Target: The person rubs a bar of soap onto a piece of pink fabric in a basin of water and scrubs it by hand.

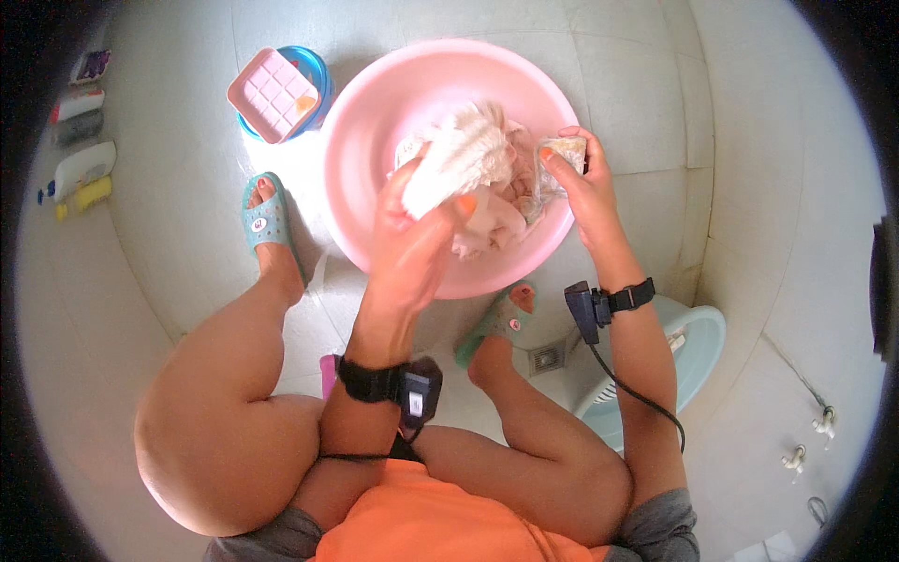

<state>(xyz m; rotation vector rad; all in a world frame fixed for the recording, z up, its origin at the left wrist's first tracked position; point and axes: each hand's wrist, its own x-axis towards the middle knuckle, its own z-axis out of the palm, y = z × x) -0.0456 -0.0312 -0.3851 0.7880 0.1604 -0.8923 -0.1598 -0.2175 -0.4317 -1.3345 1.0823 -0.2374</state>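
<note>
A large pink basin (375, 103) stands on the floor in front of me, with wet, pale pink and white cloth (501, 220) heaped in it. My left hand (412, 234) is closed round a bunched white cloth (459, 159), raised over the basin's middle. At the basin's right rim, my right hand (590, 187) grips a pale block in clear, crinkled wrapping (562, 150), thumb on top. The block may be soap, but its kind is not plain. Part of the white cloth lies hidden behind my left fingers.
Left of the basin, a pink gridded tray (272, 94) with an orange piece sits on a blue bucket (323, 80). A pale blue tub (707, 351) stands beside my right forearm. Several bottles (84, 169) line the left wall; taps (824, 421) are on the right. A drain (546, 359) is near my right foot.
</note>
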